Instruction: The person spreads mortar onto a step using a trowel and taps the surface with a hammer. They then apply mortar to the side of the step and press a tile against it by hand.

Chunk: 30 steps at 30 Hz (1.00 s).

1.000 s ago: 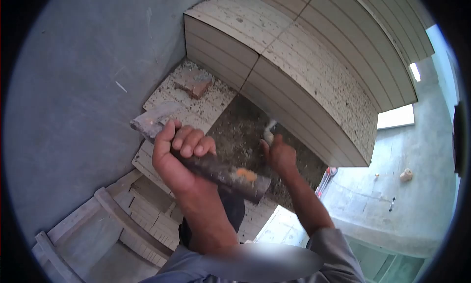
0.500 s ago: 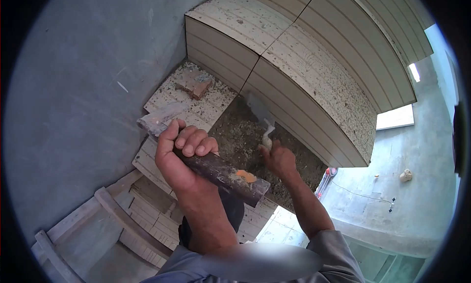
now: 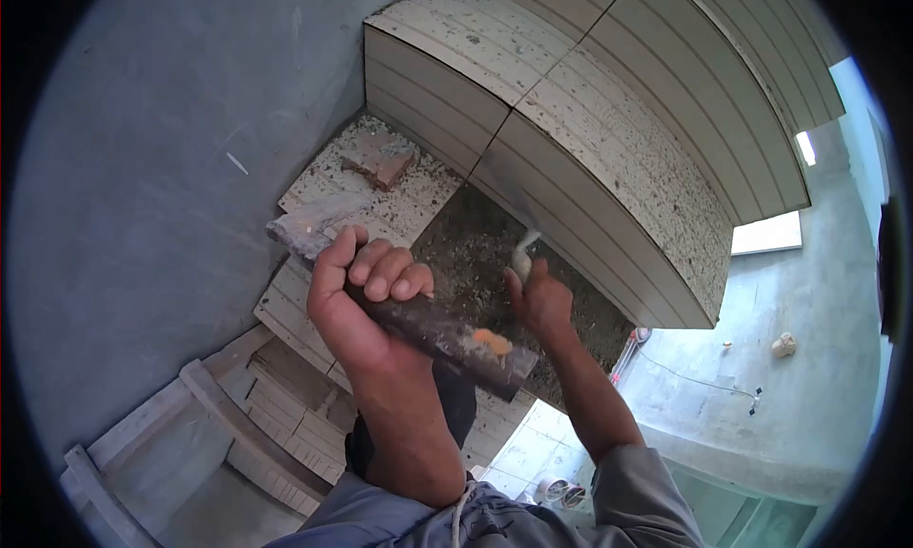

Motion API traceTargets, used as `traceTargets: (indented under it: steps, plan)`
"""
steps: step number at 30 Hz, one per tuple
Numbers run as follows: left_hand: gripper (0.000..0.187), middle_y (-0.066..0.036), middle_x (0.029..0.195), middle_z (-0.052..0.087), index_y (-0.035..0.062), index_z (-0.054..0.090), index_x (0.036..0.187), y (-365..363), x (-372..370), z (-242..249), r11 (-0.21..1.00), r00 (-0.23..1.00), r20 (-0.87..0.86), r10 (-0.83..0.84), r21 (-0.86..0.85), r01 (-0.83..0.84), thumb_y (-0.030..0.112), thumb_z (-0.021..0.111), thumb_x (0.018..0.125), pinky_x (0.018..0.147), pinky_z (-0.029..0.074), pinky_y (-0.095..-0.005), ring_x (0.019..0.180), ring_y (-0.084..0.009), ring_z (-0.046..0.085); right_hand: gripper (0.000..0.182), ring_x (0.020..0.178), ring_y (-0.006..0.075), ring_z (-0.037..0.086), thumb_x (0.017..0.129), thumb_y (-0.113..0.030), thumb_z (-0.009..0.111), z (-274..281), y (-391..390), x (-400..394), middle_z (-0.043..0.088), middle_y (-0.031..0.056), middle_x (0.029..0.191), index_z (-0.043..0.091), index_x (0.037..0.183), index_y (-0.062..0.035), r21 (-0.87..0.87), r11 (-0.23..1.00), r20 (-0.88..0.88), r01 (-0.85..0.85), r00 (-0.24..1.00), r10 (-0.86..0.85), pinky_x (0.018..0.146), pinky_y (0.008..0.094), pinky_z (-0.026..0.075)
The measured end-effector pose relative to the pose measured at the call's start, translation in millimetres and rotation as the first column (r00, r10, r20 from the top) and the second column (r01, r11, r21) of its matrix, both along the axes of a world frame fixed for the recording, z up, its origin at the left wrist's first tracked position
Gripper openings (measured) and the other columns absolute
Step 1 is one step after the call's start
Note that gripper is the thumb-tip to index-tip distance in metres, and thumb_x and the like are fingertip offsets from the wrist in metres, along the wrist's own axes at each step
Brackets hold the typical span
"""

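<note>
My left hand (image 3: 366, 306) is wrapped round a thick dark bar (image 3: 447, 337), round in section, with an orange patch near one end and a pale, smeared far end. It is held slantwise above the stair. My right hand (image 3: 545, 303) grips the pale, curved handle of a trowel (image 3: 522, 255). The trowel's blade is blurred by motion in front of the striped riser tile (image 3: 580, 201). Below it lies a bed of grey-brown mortar (image 3: 475, 239) on the step, between the riser and my knees.
A broken piece of brick (image 3: 382, 160) rests on the speckled tread tile (image 3: 328, 173) by the grey wall (image 3: 190, 149). Higher tiled steps (image 3: 647, 101) rise ahead, strewn with crumbs. At lower left stands a wooden frame (image 3: 247, 420). Rolls of tape (image 3: 561, 492) lie below.
The trowel blade has swung up along the riser and blurred, its handle dropping slightly. The dark bar has shifted a little right and down with my left hand.
</note>
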<state>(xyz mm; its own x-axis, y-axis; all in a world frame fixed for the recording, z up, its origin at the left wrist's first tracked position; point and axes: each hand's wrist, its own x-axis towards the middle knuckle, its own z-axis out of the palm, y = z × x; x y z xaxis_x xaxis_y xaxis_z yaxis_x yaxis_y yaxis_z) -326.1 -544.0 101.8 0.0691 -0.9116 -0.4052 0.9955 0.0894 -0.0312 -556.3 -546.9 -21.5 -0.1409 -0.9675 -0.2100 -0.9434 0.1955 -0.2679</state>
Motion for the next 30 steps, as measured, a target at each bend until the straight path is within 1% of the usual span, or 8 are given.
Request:
traceTargets:
  steps: [2,7,9,12,14,18,23,30]
  plan:
    - [0.007,0.005,0.059,0.043,0.0061,0.054,0.086,-0.2,-3.6,1.6,1.000,1.000,0.014,-0.001,0.001,0.001,0.012,0.057,0.087,0.046,0.039,-0.0246,0.047,-0.0071,0.042,0.050,0.080,0.0467,0.063,0.092,-0.047,0.049,-22.4,-6.5,-10.8,0.064,0.0287,0.082,0.050,0.103,0.0021,0.075,0.992,-0.053,-0.101,0.993,0.105,0.071,0.0532,0.049]
    - [0.007,0.005,0.059,0.044,0.0047,0.055,0.086,-4.2,2.2,-1.6,0.999,0.998,-0.052,-0.025,-0.045,0.023,0.011,0.056,0.088,0.047,0.039,-0.0240,0.047,-0.0068,0.042,0.051,0.073,0.0422,0.066,0.090,-0.048,0.051,7.9,-8.5,4.4,0.065,0.0263,0.079,0.051,0.098,0.0022,-0.031,0.996,-0.086,-0.087,0.993,0.084,0.066,0.0495,0.052]
    - [0.008,0.005,0.059,0.044,0.0048,0.054,0.085,-3.5,-4.3,3.8,0.998,0.997,0.060,0.047,0.038,-0.050,0.012,0.056,0.089,0.047,0.039,-0.0239,0.047,-0.0064,0.042,0.051,0.072,0.0422,0.066,0.090,-0.048,0.051,1.3,-8.1,0.0,0.065,0.0261,0.077,0.051,0.097,0.0022,-0.077,0.994,-0.084,-0.083,0.994,0.077,0.065,0.0499,0.052]
    - [0.007,0.006,0.060,0.041,0.0081,0.052,0.087,-2.7,5.5,-1.9,1.000,1.000,0.020,-0.008,0.017,0.007,0.013,0.057,0.087,0.047,0.038,-0.0234,0.048,-0.0065,0.039,0.050,0.071,0.0420,0.066,0.090,-0.049,0.051,-2.9,-24.9,-7.1,0.065,0.0250,0.075,0.050,0.095,0.0013,0.023,0.980,-0.186,-0.199,0.962,0.200,0.064,0.0497,0.052]
    - [0.007,0.006,0.060,0.041,0.0083,0.052,0.087,7.5,8.5,-1.8,0.998,1.000,0.007,-0.022,0.060,0.022,0.014,0.057,0.087,0.047,0.038,-0.0233,0.048,-0.0062,0.039,0.051,0.073,0.0414,0.066,0.090,-0.049,0.052,12.3,-11.4,4.5,0.065,0.0244,0.076,0.050,0.098,0.0016,0.028,0.998,-0.113,-0.064,0.991,0.067,0.066,0.0501,0.052]
    - [0.006,0.006,0.060,0.041,0.0091,0.053,0.087,-3.6,0.3,3.7,0.995,0.996,0.072,0.062,0.074,-0.067,0.014,0.057,0.087,0.047,0.038,-0.0234,0.048,-0.0055,0.039,0.053,0.079,0.0416,0.066,0.090,-0.048,0.051,-5.7,-1.3,4.3,0.066,0.0262,0.082,0.051,0.103,0.0038,0.082,0.995,-0.089,-0.061,0.994,0.069,0.071,0.0506,0.052]
    - [0.006,0.006,0.059,0.041,0.0090,0.053,0.087,4.7,6.2,-2.1,0.998,1.000,0.014,-0.005,0.058,0.004,0.014,0.057,0.087,0.046,0.038,-0.0238,0.048,-0.0059,0.040,0.057,0.086,0.0427,0.064,0.090,-0.049,0.051,-8.9,-20.8,-15.7,0.064,0.0298,0.084,0.052,0.105,0.0056,0.153,0.978,0.008,-0.143,0.990,0.143,0.075,0.0504,0.050]
    - [0.009,0.005,0.058,0.045,0.0047,0.055,0.084,-1.5,3.9,-4.6,0.999,0.999,-0.050,0.001,-0.039,-0.003,0.012,0.055,0.089,0.047,0.040,-0.0249,0.047,-0.0074,0.044,0.055,0.080,0.0423,0.065,0.090,-0.049,0.051,28.7,-2.6,10.4,0.064,0.0280,0.080,0.053,0.097,0.0049,0.166,0.972,-0.037,-0.165,0.984,0.173,0.072,0.0503,0.050]
